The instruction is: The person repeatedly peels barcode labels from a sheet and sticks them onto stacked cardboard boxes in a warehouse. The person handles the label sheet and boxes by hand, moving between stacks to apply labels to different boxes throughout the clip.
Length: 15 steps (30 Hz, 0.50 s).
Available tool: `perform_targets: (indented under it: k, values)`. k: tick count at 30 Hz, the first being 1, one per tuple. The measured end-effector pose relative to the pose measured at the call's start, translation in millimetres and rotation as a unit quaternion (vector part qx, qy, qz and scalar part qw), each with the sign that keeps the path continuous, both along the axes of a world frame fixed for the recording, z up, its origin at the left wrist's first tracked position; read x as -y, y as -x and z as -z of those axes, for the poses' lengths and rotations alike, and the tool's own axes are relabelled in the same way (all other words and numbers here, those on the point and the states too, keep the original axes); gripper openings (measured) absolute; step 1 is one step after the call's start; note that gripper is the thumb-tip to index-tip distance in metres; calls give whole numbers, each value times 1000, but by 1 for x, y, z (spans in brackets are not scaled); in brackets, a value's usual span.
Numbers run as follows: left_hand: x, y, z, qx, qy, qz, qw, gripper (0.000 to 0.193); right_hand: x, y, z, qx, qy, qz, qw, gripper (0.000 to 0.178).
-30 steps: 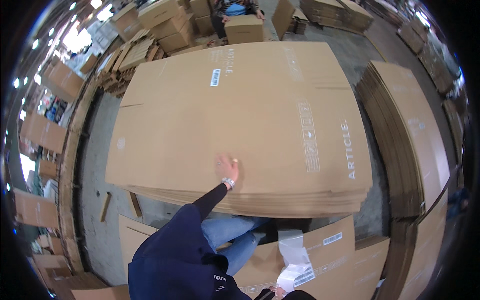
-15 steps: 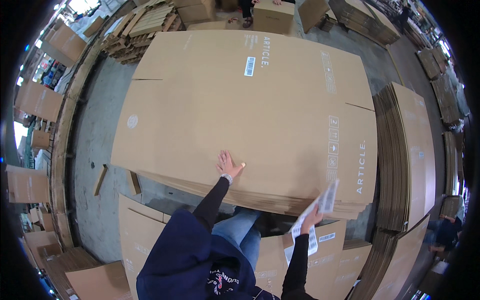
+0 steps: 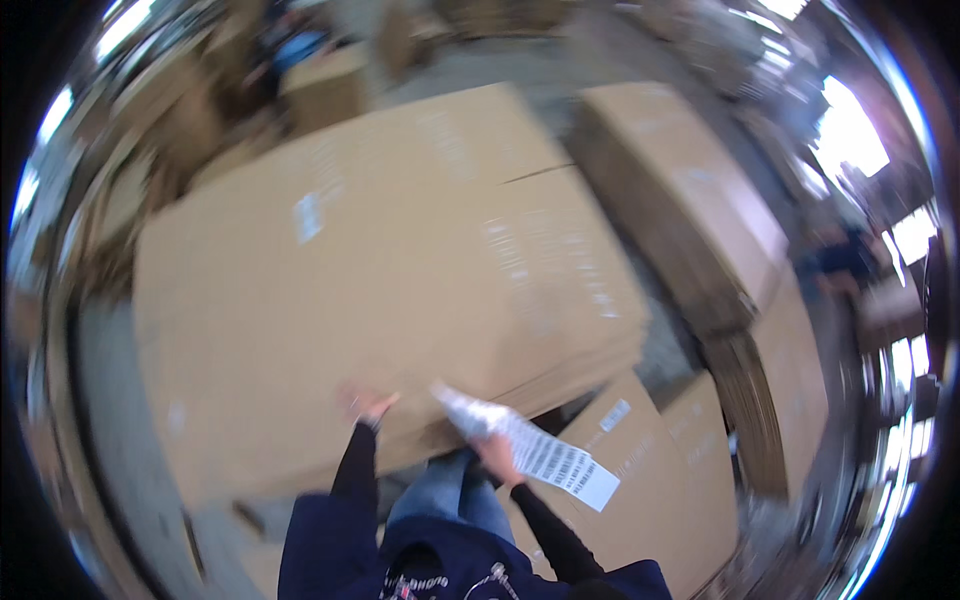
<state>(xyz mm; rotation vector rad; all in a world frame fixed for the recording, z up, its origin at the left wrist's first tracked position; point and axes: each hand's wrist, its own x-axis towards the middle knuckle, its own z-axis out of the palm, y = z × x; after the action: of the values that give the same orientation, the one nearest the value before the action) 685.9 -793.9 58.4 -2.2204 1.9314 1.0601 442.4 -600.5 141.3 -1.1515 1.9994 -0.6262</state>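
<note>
A large stack of flat cardboard sheets lies in front of me, with a white barcode label stuck on the top one. My left hand is over the near part of that top sheet, fingers apart and blurred, holding nothing; whether it touches the board I cannot tell. At the stack's near edge my right hand grips a long white strip of barcode labels. One end of the strip reaches toward my left hand; the other hangs out to the right.
Another tall stack of folded cardboard stands on the right, with more flat cardboard leaning at the near right. A carton sits at the far left beside a blurred person. A second person is at the far right.
My view has turned to the right and is blurred. The right hand has brought the label strip closer to my left hand, which has stayed over the near part of the stack.
</note>
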Motion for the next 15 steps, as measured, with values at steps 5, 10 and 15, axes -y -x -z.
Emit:
perform_targets:
  k: [5, 10, 15]
  values:
    - [2, 10, 10, 117, 11, 7, 993, 100, -95, 5, -59, -30, 34, 125, 991, 30]
    - [-40, 82, 32, -409, -88, 14, 908, 17, -163, 23, -75, -52, 38, 397, 916, 29]
    - [-116, 220, -47, -502, -260, 274, 778, 34, -172, 45, -115, -40, 278, 610, 741, 26]
